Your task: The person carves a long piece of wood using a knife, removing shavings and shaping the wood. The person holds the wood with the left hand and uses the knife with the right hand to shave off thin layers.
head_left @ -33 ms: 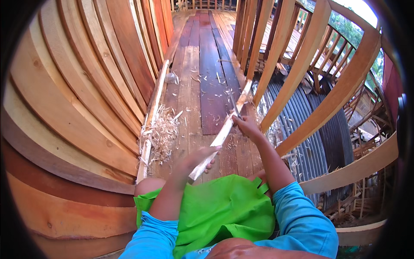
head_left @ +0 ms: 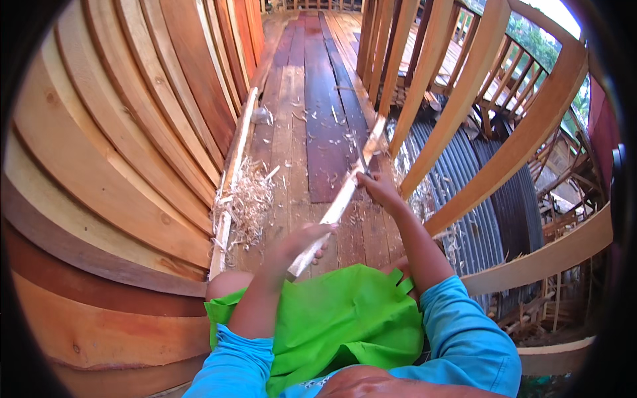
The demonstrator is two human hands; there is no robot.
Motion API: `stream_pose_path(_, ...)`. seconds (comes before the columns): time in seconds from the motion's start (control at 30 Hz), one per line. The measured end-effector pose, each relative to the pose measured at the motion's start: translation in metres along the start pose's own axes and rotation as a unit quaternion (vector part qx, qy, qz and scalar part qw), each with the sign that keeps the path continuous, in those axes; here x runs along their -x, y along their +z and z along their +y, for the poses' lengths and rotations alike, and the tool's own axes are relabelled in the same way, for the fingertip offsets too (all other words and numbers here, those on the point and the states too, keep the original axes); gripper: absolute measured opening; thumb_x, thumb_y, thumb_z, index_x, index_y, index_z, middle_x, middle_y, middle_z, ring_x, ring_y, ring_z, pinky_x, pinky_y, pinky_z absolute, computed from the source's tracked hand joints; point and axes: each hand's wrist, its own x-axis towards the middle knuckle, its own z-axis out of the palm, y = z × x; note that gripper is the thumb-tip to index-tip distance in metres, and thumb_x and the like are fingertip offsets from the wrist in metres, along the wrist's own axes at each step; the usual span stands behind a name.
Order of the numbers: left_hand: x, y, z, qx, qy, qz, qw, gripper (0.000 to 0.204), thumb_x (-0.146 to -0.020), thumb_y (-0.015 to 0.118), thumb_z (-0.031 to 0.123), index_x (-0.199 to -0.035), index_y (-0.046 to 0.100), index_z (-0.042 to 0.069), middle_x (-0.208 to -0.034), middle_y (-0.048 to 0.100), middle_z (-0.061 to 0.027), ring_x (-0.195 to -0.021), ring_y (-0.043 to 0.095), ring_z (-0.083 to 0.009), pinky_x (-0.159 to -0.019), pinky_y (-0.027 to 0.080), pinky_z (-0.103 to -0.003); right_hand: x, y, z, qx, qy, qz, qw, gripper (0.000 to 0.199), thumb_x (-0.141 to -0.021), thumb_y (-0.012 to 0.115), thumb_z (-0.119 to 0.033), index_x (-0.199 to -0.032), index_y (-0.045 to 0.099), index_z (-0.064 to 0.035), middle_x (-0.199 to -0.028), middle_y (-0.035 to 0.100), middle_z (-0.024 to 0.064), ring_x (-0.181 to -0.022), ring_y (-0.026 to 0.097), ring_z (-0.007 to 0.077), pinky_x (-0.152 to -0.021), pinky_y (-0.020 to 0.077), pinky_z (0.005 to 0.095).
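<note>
A long, pale, shaved wooden stick (head_left: 341,201) slants from my lap away to the right, low over the plank floor. My left hand (head_left: 302,243) is closed round it close to its near end, the thumb on top and the fingertips showing beneath. Farther along, my right hand (head_left: 379,190) grips a knife whose handle is mostly hidden in the fist. Its thin dark blade (head_left: 361,156) points away from me and lies against or just over the stick. A bright green apron (head_left: 345,318) covers my lap.
Curly wood shavings (head_left: 249,202) are heaped on the left beside a pale strip along the plank wall (head_left: 126,166); more are scattered across the floorboards (head_left: 325,132). At right, upright wooden posts (head_left: 458,99) stand above a corrugated metal roof (head_left: 458,179) at a lower level.
The view has shifted slightly, and the stick's far end appears a little higher in the picture. Both hands keep their holds.
</note>
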Motion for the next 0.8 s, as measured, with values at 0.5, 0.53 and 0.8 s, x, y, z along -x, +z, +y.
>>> stream_pose_path(0.5,0.021,-0.039,0.015,-0.015,-0.003,0.001,1.0,0.054,-0.096,0.044,0.054,-0.118,0.052,0.006,-0.065,0.048,0.0007,-0.044,0.043,-0.007,-0.039,0.035,-0.024,-0.039,0.033,0.011,0.026,-0.156,0.013,0.987,0.026,-0.099,0.05,-0.025,-0.099,0.062,-0.0023,-0.069,0.047,-0.004,-0.06,0.041,0.0055,-0.052,0.0332,0.0246)
stream_pose_path(0.53,0.02,-0.041,0.015,-0.005,-0.002,-0.016,1.0,0.058,-0.096,0.04,0.058,-0.118,0.052,0.005,-0.065,0.048,0.0002,-0.044,0.042,-0.0072,-0.039,0.036,-0.024,-0.04,0.029,0.013,0.031,-0.16,0.012,0.987,0.025,-0.099,0.05,-0.024,-0.1,0.062,-0.0023,-0.069,0.047,-0.004,-0.06,0.041,0.0057,-0.052,0.0332,0.0245)
stream_pose_path(0.8,0.017,-0.039,0.012,0.045,0.002,-0.041,0.998,0.076,-0.096,0.023,0.067,-0.122,0.051,0.001,-0.063,0.05,-0.0024,-0.042,0.045,-0.0098,-0.038,0.039,-0.025,-0.027,0.023,-0.005,-0.014,-0.107,-0.065,0.992,0.025,-0.098,0.049,-0.021,-0.094,0.063,-0.0009,-0.07,0.05,-0.002,-0.062,0.044,0.0079,-0.056,0.0361,0.0267)
